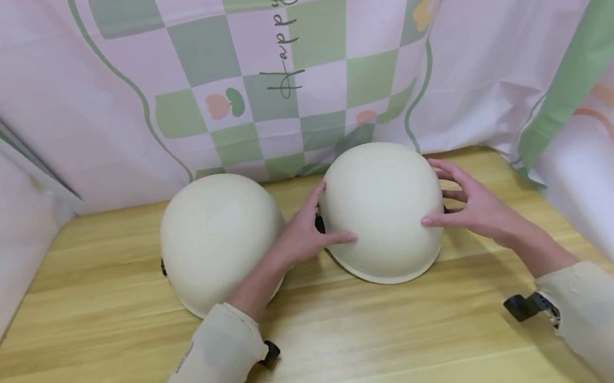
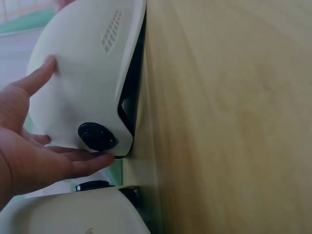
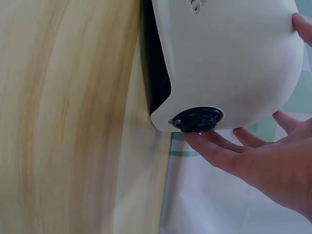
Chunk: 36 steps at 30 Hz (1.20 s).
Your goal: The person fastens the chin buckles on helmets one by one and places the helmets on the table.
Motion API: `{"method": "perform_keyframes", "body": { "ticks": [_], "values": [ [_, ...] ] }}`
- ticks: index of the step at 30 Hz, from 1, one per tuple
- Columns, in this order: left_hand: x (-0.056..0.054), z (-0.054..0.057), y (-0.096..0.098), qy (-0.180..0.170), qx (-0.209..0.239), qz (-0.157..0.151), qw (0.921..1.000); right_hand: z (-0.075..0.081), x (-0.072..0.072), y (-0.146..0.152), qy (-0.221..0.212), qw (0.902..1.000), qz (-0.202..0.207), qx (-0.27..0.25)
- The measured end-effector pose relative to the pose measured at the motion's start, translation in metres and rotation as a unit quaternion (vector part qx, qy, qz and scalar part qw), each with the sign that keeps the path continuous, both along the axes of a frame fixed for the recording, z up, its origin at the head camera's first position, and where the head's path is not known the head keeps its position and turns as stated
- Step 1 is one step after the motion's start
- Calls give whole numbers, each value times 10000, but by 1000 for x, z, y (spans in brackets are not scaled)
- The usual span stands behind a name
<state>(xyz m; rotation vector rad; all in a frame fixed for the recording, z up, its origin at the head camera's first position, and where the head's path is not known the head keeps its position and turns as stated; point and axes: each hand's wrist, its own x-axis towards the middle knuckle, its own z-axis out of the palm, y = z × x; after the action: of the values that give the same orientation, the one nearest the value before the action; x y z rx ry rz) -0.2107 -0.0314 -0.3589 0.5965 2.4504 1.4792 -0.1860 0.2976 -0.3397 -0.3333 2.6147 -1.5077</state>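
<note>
A cream helmet (image 1: 383, 213) sits dome up on the wooden table, its round black side knob (image 2: 97, 136) and small vent grid (image 2: 112, 31) showing in the left wrist view. My left hand (image 1: 309, 230) grips its left side, thumb on the front of the shell and fingertips by the knob. On the opposite side my right hand (image 1: 470, 204) holds it likewise, fingertips right at the other black knob (image 3: 199, 119) in the right wrist view. A second cream helmet (image 1: 219, 236) stands dome up to the left, partly behind my left forearm.
The wooden table (image 1: 365, 353) runs back to a hanging cloth (image 1: 262, 41) with green checks and lettering, close behind both helmets. Cloth panels also flank the table at left and right. Each sleeve carries a black wrist camera (image 1: 526, 306).
</note>
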Motion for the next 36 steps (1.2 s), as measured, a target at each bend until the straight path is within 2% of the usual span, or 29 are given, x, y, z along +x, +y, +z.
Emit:
{"method": "perform_keyframes", "body": {
  "ticks": [6, 14, 18, 25, 28, 31, 36],
  "values": [
    [0, -2, -1, 195, -10, -28, 9998, -4, 0, -1, 198, 9998, -85, -16],
    [-1, 1, -1, 349, -125, 61, 9993, -7, -1, 0, 346, 9993, -93, -137],
    [-2, 5, -1, 523, -139, 179, 9984, -8, -1, 1, 334, 9991, -148, -229],
    [-5, 15, 0, 633, -187, 634, 9958, -6, 2, 3, 411, 9984, -218, -336],
    [-5, 22, -2, 641, -118, 635, 9958, -7, 4, 3, 476, 9979, -178, -390],
    [-6, 27, -5, 681, 138, 474, 9965, -10, 6, 3, 472, 9970, -86, -615],
    [-7, 36, -10, 788, 284, 317, 9960, -16, 8, 4, 389, 9882, 215, -1466]
  ]
}}
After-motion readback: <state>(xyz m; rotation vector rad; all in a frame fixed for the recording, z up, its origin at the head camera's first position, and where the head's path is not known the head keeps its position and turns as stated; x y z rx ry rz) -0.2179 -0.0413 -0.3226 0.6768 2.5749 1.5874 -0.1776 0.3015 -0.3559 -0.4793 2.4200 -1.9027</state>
